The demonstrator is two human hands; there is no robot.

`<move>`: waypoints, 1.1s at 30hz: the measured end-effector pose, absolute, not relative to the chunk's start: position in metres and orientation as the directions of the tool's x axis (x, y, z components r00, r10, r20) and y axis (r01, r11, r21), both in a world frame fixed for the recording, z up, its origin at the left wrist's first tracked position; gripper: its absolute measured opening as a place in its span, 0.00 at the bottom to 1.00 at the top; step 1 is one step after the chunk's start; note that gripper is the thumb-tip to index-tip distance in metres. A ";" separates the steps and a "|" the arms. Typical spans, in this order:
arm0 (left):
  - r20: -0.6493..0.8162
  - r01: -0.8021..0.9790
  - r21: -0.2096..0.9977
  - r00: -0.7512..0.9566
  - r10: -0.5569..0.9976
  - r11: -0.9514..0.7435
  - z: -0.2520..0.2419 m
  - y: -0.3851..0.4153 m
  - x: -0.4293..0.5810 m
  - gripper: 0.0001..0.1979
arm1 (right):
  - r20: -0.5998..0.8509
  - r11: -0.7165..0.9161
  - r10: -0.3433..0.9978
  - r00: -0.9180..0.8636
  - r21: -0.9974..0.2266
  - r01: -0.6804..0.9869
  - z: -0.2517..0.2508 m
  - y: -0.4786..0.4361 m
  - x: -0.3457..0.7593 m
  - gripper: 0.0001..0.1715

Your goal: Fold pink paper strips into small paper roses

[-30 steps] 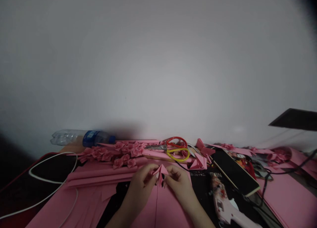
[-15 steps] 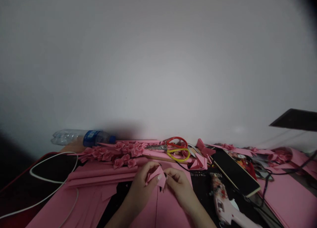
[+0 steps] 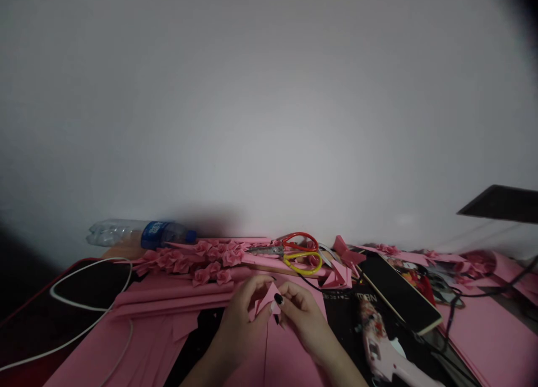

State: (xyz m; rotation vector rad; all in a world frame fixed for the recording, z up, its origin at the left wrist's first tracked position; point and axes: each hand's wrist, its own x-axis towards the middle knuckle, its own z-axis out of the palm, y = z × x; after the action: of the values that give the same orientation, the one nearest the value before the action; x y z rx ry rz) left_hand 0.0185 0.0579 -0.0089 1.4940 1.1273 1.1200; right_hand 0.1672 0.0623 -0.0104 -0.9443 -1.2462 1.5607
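Since a moment ago, both hands have closed tighter around the folded pink paper piece (image 3: 265, 303), which now sits lower and more hidden. Left hand (image 3: 241, 314) pinches its left edge; right hand (image 3: 303, 311) pinches its right, fingertips (image 3: 278, 300) meeting above the pink paper sheets (image 3: 290, 353). Scissors (image 3: 294, 251) lie beyond.

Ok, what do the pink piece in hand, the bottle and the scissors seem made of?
The folded pink piece, pinched between left hand and right hand: probably thin matte paper, since it holds sharp creases. The bottle: clear glossy plastic, ribbed, with a blue label. The scissors: dull grey metal blades; the red and yellow loop handles look plastic-coated, though that is unsure.
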 end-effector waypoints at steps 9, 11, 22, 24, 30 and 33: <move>0.261 0.215 0.935 0.115 0.958 -0.281 -0.002 0.054 0.019 0.16 | 0.013 -0.058 0.952 -0.306 -0.973 -0.224 -0.002 0.062 0.167 0.13; 0.266 0.221 0.933 0.113 0.957 -0.285 -0.001 0.054 0.019 0.16 | 0.021 -0.046 0.955 -0.297 -0.975 -0.217 -0.002 0.062 0.166 0.12; 0.229 0.132 0.964 0.040 0.973 -0.232 -0.009 0.058 0.018 0.11 | -0.003 -0.038 0.974 -0.229 -0.988 -0.151 0.000 0.062 0.164 0.12; 0.203 0.087 0.975 0.028 0.979 -0.204 -0.009 0.059 0.018 0.10 | -0.019 -0.046 0.977 -0.213 -0.992 -0.122 0.000 0.062 0.164 0.12; 0.104 0.059 0.993 -0.001 0.995 -0.104 -0.009 0.063 0.015 0.16 | -0.043 -0.055 0.986 -0.162 -0.996 -0.072 0.002 0.063 0.162 0.14; 0.049 0.052 0.997 0.035 0.998 -0.050 -0.011 0.065 0.014 0.11 | -0.035 -0.038 0.991 -0.131 -0.999 -0.019 0.002 0.063 0.162 0.14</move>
State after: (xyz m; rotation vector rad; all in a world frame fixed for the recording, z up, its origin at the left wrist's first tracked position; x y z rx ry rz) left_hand 0.0139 0.0652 -0.0106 1.3005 1.1986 1.1949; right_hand 0.1621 0.0634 0.0020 -1.1555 -1.2712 1.3424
